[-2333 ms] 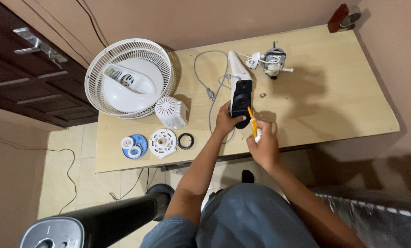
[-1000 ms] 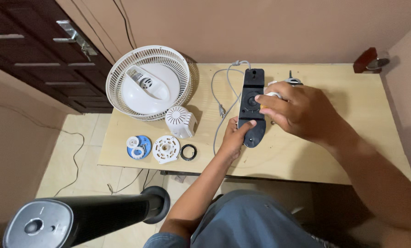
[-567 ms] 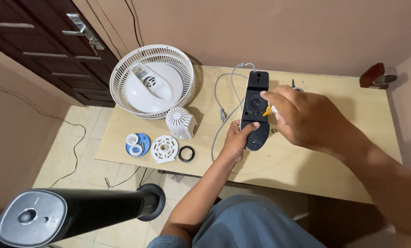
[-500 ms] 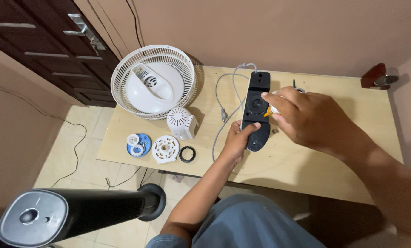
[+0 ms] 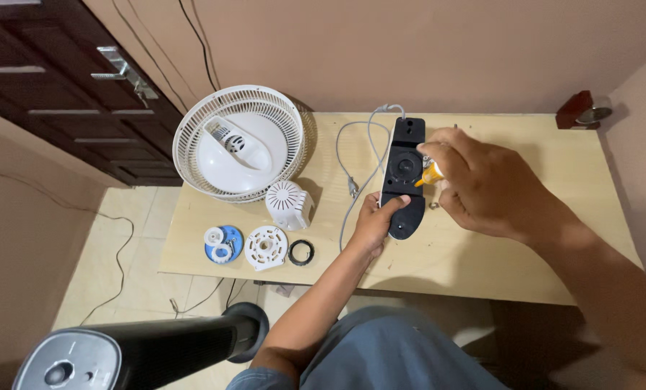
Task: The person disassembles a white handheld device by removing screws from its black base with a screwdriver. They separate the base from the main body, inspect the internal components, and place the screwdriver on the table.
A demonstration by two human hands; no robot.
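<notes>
A long black plastic fan housing [image 5: 402, 173] lies flat on the wooden table [image 5: 482, 253]. My left hand [image 5: 375, 222] grips its near end from the left side. My right hand [image 5: 482, 184] hovers over the housing's right edge and holds a yellow-handled screwdriver [image 5: 430, 175], its tip pointing at the round recess in the housing. A grey power cord [image 5: 355, 166] loops on the table just left of the housing.
A white fan grille with a blade part [image 5: 238, 148] rests at the table's left end. Near the front edge lie a white motor cover [image 5: 288, 204], a blue disc [image 5: 222, 244], a white perforated disc [image 5: 266, 247] and a black ring [image 5: 300, 252]. A black fan stand [image 5: 142, 354] lies below.
The housing went from held upright in my left hand to lying flat on the table. My right hand moved up over it with the screwdriver.
</notes>
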